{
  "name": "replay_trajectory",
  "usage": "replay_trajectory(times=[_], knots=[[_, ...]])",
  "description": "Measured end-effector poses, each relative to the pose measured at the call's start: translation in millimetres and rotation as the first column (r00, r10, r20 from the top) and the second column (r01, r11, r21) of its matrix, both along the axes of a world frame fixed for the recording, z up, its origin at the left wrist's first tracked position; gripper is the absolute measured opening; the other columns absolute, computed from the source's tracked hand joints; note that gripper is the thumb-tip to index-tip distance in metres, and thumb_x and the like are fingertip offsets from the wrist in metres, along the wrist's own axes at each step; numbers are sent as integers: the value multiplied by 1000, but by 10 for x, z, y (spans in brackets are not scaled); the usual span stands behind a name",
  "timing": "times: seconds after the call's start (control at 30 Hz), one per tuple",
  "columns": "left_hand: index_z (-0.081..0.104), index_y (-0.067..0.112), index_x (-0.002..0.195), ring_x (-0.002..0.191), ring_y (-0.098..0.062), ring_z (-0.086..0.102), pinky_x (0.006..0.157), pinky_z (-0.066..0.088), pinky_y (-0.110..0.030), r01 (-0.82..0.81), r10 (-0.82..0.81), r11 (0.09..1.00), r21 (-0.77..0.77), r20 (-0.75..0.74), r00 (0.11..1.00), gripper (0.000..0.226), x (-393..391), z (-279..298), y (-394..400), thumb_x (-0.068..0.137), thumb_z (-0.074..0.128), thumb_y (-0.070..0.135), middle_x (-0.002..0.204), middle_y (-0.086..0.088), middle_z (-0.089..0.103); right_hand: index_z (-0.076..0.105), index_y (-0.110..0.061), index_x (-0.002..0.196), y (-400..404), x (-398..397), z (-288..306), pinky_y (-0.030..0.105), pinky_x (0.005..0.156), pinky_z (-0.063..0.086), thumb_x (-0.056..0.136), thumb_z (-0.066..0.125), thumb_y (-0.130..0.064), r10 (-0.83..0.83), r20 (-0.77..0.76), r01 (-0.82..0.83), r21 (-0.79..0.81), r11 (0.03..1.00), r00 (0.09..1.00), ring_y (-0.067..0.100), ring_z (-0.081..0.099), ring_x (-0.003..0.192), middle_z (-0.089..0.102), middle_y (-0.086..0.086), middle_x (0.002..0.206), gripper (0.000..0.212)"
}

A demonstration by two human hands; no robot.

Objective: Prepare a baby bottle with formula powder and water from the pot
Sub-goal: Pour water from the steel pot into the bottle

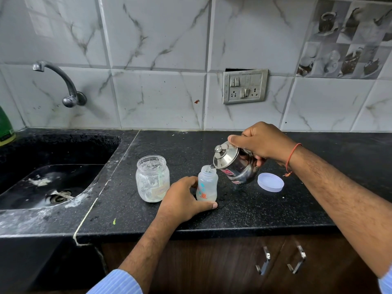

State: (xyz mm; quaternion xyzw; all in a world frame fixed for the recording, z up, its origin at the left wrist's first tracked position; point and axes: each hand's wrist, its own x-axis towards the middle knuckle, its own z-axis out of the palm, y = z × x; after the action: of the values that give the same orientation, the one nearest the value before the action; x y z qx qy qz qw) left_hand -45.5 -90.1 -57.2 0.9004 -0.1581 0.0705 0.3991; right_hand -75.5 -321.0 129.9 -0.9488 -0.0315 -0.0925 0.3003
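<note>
My left hand point(182, 198) hides near-left side of bottle point(207, 183). Right hand point(259, 143) covers pot point(236, 164) handle. Jar point(152, 179) label half blocked by my knuckles, text unreadable. Green bottle point(5, 126) far left cut by frame edge. Pot sticker too small to read.
</note>
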Motion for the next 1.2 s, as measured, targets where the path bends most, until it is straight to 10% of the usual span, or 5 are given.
replay_trajectory(times=[1.2], knots=[[71,36,130,101,-3,69,93,63,-36,5,-5,1000,10,-10,1000,94,8,-9,1,51,90,84,115,19,74,64,-16,64,72,-17,79,22,50,48,99,65,-53,-21,8,22,-128,992,1000,14,58,35,55,-3,38,51]])
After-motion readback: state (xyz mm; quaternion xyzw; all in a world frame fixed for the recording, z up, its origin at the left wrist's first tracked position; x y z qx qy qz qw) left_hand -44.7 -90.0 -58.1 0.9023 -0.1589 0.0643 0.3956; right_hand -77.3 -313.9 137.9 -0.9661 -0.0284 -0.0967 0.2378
